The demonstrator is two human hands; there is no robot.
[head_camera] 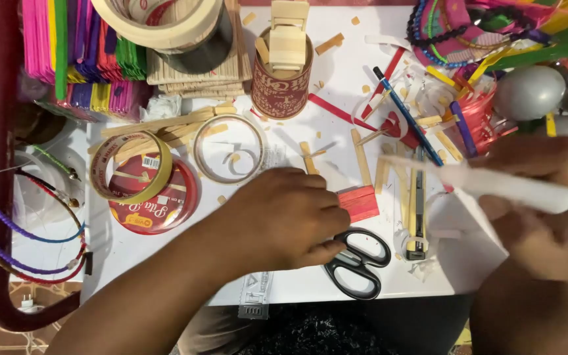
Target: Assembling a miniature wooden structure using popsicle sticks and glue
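My left hand (284,217) rests knuckles-up on the white table (336,85), its fingers closed against a small stack of red craft sticks (359,202). My right hand (540,204) hovers blurred at the right, gripping a white tube-like tool (514,187) that points left. Black scissors (357,260) lie just under the left hand's fingertips. A clear ruler (258,289) sticks out beneath the left wrist.
Plain wooden sticks (363,158) and a blue pencil (409,118) lie scattered in the middle. A red tin (283,79) holds a small stick chair. Tape rolls (129,167), a red lid (156,210), coloured stick stacks (80,46), a utility knife (417,210) and beaded strings (8,223) crowd the table.
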